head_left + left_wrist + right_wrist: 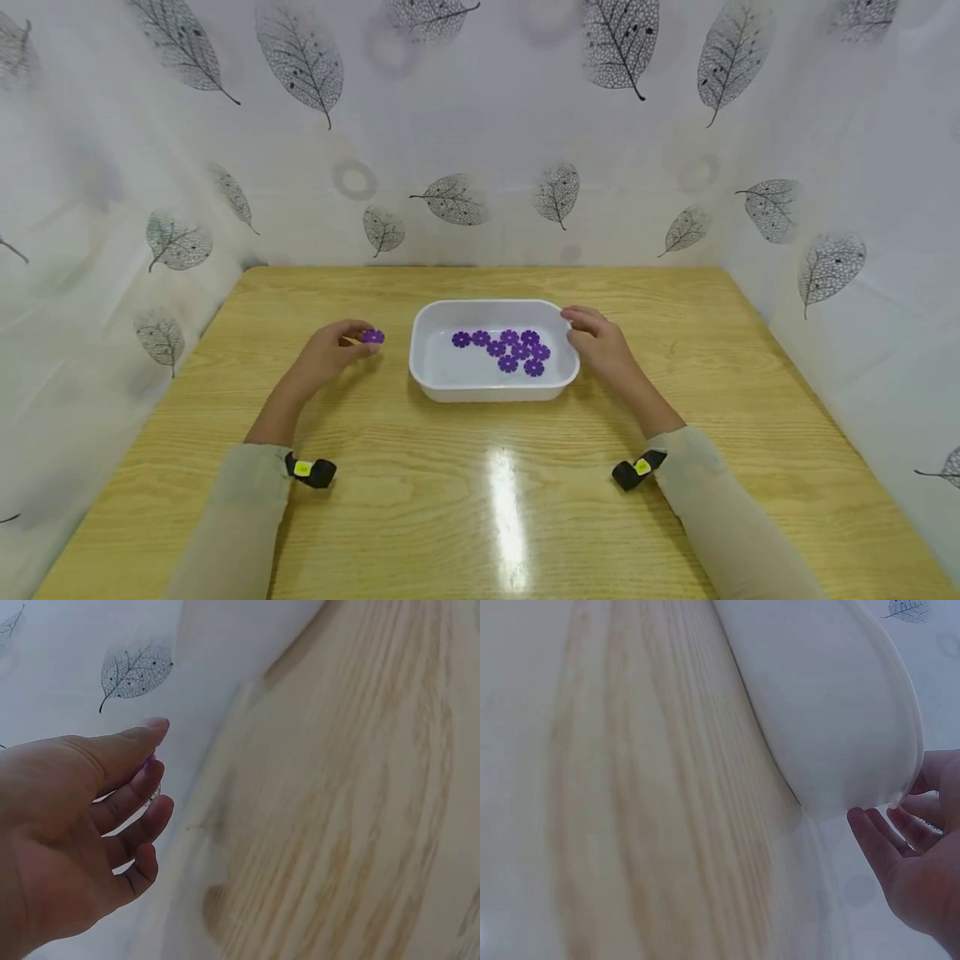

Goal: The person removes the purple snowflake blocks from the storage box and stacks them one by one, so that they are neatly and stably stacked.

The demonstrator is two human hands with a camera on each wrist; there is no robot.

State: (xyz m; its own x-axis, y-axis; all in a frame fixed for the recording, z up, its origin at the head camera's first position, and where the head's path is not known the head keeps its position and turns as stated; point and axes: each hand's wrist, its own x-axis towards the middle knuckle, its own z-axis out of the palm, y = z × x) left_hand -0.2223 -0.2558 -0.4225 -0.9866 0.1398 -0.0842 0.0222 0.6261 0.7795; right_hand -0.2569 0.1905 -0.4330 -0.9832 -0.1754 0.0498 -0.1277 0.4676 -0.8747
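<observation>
My left hand [333, 354] is left of the white basin and pinches a small purple flower-shaped disc [372, 337] between thumb and fingers. In the left wrist view only a sliver of the disc [150, 760] shows between thumb and forefinger; the other fingers are loosely bent. At the basin's right end, my right hand [606, 348] holds the rim of the white basin [491, 393], thumb and fingertips at its edge. The right wrist view shows the fingers of this hand [915, 862] against the basin's outer wall [825, 705]. Several purple discs [496, 348] lie flat inside, mostly toward the right.
The basin stands on a wood-grain table [405, 500], toward its far side. A pale curtain with a leaf print [487, 125] hangs behind the table and along both sides. Black straps with small devices [315, 472] sit on both wrists over the sleeves.
</observation>
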